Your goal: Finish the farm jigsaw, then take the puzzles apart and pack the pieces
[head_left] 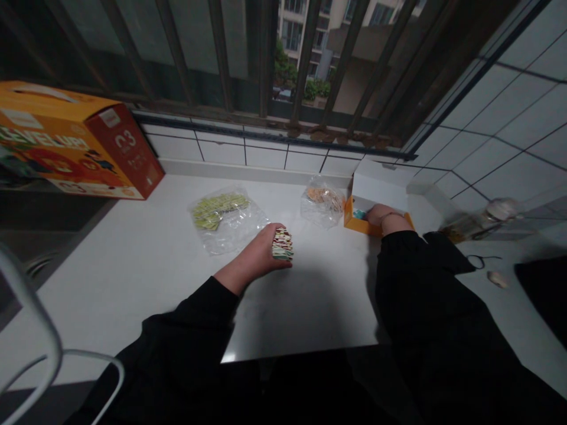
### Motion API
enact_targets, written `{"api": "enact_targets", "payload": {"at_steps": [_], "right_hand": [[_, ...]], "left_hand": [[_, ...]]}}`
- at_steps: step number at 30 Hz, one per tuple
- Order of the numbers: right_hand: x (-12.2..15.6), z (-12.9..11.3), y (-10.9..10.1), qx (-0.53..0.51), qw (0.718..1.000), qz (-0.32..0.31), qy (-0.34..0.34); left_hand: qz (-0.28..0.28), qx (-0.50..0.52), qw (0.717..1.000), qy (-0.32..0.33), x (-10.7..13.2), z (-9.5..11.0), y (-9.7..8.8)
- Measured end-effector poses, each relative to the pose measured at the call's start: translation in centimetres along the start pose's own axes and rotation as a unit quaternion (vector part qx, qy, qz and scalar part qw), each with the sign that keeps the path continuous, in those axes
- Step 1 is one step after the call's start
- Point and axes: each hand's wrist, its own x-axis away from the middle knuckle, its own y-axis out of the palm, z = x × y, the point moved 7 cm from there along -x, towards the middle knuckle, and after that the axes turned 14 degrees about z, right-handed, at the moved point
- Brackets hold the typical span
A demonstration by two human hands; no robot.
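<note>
My left hand (261, 252) is closed round a stack of small cards (282, 244), held over the middle of the white counter with the layered edges showing. My right hand (381, 216) reaches into an orange box (362, 226) whose white lid (381, 180) stands raised at the back. Something teal (359, 213) shows inside the box beside my fingers. Those fingers are hidden, so what they grip cannot be seen. Left of the box lies a clear bag (322, 215) with orange pieces in it. Nearer my left hand is another clear bag (225, 230) holding green pieces (219, 206).
A large orange carton (80, 141) with a handle stands at the back left, beside the sink (39, 265). A glass jar (481, 219) is at the right by the tiled wall. A white curved rail (53, 336) crosses the lower left. Window bars (221, 53) line the back.
</note>
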Motion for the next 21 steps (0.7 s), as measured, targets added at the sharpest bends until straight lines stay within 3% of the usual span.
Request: {"api": "enact_targets", "payload": {"at_steps": [3,8,18,21], "right_hand": [[0.2,0.3,0.9,0.009,0.999,-0.049,0.007],[0.9,0.5,1.6,-0.021,0.998,-0.056,-0.007],[2.7,0.8,1.8,-0.067,0.997,0.01,-0.036],[3.3,1.3,1.8,-0.113,0.991,0.065,-0.035]], "left_hand": [[-0.002,-0.004,1.0,-0.002,0.0,0.0,0.0],[0.001,-0.005,1.0,0.01,-0.1,0.2,-0.1],[0.006,-0.021,1.0,0.012,-0.1,0.1,-0.2],[0.006,-0.021,1.0,0.012,-0.1,0.0,-0.1]]}}
